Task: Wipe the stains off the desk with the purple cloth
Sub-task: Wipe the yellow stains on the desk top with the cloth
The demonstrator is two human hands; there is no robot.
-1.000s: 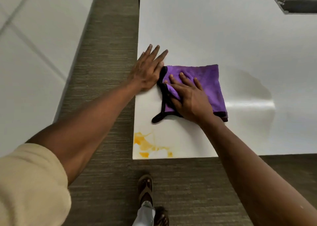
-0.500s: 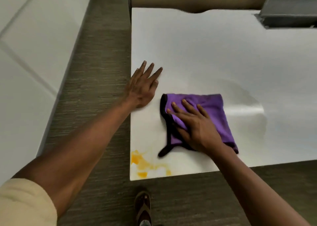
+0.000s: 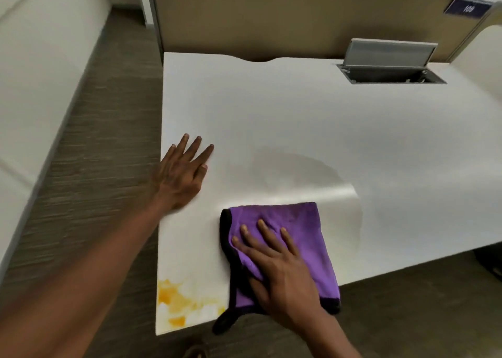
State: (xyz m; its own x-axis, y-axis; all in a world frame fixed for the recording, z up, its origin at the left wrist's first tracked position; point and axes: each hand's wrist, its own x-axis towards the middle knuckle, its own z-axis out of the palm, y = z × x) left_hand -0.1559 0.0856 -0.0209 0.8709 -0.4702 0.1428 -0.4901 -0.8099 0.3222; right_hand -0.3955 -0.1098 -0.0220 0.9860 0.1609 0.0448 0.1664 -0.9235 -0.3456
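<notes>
A folded purple cloth [image 3: 304, 227] with black edging lies on the white desk [image 3: 298, 118] at its front edge, one black corner hanging over. My right hand [image 3: 277, 270] presses flat on the cloth with fingers spread. My left hand [image 3: 179, 175] rests flat on the desk's left edge, fingers apart, holding nothing. A yellow-orange stain [image 3: 179, 300] covers the desk's front left corner, just left of the cloth. A faint wet arc [image 3: 339, 183] shows on the desk beyond the cloth.
A grey cable hatch [image 3: 388, 66] stands with its lid raised at the back right of the desk. A tan partition [image 3: 258, 23] runs behind the desk. Grey carpet [image 3: 108, 153] lies left of the desk, beside a white wall.
My right hand has dragged the cloth toward me to the front edge, away from my left hand. The view has tilted up, showing the partition and hatch.
</notes>
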